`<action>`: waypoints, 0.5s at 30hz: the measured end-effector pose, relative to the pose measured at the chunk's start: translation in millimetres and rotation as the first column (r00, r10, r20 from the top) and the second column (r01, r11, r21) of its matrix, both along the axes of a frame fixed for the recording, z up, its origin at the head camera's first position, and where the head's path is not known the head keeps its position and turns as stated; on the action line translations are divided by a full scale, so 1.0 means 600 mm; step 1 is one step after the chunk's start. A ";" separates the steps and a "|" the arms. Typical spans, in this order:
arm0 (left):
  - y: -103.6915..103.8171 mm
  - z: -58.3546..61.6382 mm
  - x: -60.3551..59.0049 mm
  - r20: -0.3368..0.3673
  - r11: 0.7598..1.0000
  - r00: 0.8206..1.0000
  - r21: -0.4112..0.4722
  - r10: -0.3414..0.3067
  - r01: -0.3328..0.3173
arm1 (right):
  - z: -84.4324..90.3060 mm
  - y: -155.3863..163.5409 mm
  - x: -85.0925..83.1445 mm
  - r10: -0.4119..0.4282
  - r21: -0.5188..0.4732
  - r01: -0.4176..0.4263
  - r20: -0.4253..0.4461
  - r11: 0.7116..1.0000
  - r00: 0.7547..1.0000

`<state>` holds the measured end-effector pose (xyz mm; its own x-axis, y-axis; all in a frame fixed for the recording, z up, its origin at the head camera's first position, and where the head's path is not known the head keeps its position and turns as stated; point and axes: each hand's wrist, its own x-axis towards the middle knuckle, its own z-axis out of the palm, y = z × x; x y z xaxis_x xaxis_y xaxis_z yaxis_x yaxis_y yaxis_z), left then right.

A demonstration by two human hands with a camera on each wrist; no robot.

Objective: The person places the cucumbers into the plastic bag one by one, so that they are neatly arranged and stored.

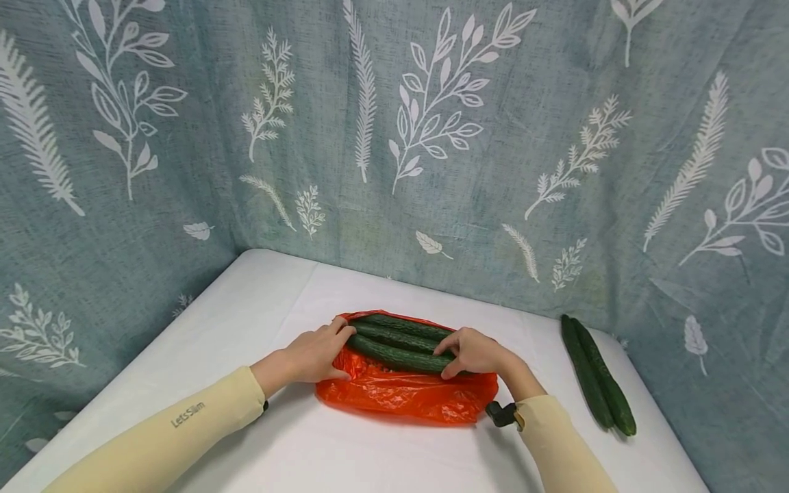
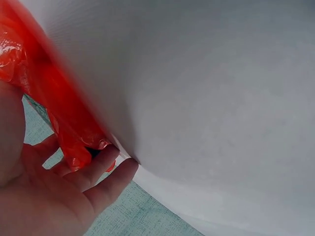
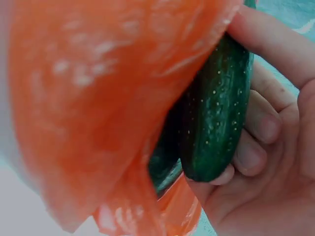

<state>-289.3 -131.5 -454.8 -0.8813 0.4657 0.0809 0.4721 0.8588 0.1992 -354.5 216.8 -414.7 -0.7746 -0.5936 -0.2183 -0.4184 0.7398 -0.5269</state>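
A red plastic bag [image 1: 407, 400] lies on the white table with its opening upward, and three long green cucumbers [image 1: 394, 354] show inside it. At the bag's left end my left hand [image 1: 314, 352] holds the plastic edge, fingers at the far side and thumb at the near side. In the left wrist view, that hand [image 2: 64, 191] has its fingers against the red plastic [image 2: 69, 103]. My right hand [image 1: 474, 352] grips the right end of the nearest cucumber. The right wrist view shows this cucumber [image 3: 219, 108] between thumb and fingers, beside the bag's raised flap [image 3: 98, 98].
Two more cucumbers [image 1: 598, 376] lie side by side near the table's right edge. Behind and beside the white table [image 1: 370, 455] hangs a blue-green curtain [image 1: 345, 205] with white leaf prints.
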 end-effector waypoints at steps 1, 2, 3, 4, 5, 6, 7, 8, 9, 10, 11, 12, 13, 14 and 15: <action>0.000 -0.001 0.000 0.000 1.000 1.000 -0.001 0.001 -0.001 | -0.001 0.000 0.002 -0.012 0.005 0.012 -0.006 1.000 1.000; 0.000 -0.001 -0.001 0.002 1.000 1.000 0.000 0.002 -0.002 | -0.002 0.001 0.004 -0.019 0.008 0.020 -0.015 1.000 1.000; 0.000 -0.002 -0.001 0.003 1.000 1.000 -0.003 0.004 -0.004 | -0.004 0.002 0.005 -0.026 0.010 0.026 -0.022 1.000 0.999; 0.000 -0.003 -0.001 0.003 1.000 1.000 -0.004 0.005 -0.005 | -0.005 0.003 0.007 -0.034 0.009 0.034 -0.024 0.999 0.999; 0.000 -0.004 -0.001 0.005 1.000 1.000 -0.003 0.005 -0.005 | -0.007 0.005 0.009 -0.041 0.007 0.041 -0.026 0.999 0.999; 0.000 -0.005 -0.001 0.004 1.000 1.000 -0.003 0.004 -0.004 | -0.009 0.007 0.011 -0.048 0.006 0.048 -0.031 0.999 0.998; 0.000 -0.005 -0.001 0.005 1.000 1.000 -0.006 0.005 -0.005 | -0.011 0.009 0.013 -0.057 0.002 0.057 -0.035 0.998 0.998; 0.000 -0.005 0.000 0.005 1.000 1.000 -0.006 0.004 -0.004 | -0.012 0.012 0.016 -0.069 -0.007 0.068 -0.037 0.998 0.997; 0.000 -0.005 0.000 0.005 1.000 1.000 -0.012 0.006 -0.005 | -0.013 0.015 0.018 -0.082 -0.013 0.082 -0.045 0.997 0.996; 0.001 -0.005 0.001 0.004 1.000 1.000 -0.018 0.008 -0.008 | -0.014 0.019 0.021 -0.096 -0.025 0.095 -0.049 0.995 0.994; 0.001 -0.004 0.001 0.001 1.000 1.000 -0.019 0.011 -0.011 | -0.014 0.023 0.024 -0.111 -0.038 0.109 -0.057 0.993 0.992; 0.001 -0.003 0.001 -0.005 1.000 1.000 -0.022 0.014 -0.014 | -0.014 0.027 0.026 -0.128 -0.048 0.125 -0.069 0.991 0.989; 0.001 -0.003 0.002 -0.012 1.000 1.000 -0.025 0.018 -0.018 | -0.013 0.032 0.030 -0.145 -0.058 0.140 -0.079 0.988 0.986; 0.001 -0.001 0.002 -0.020 0.999 1.000 -0.028 0.023 -0.023 | -0.013 0.037 0.033 -0.159 -0.063 0.154 -0.092 0.986 0.983; 0.001 0.000 0.002 -0.031 0.999 0.999 -0.034 0.029 -0.030 | -0.012 0.042 0.036 -0.172 -0.064 0.166 -0.106 0.984 0.979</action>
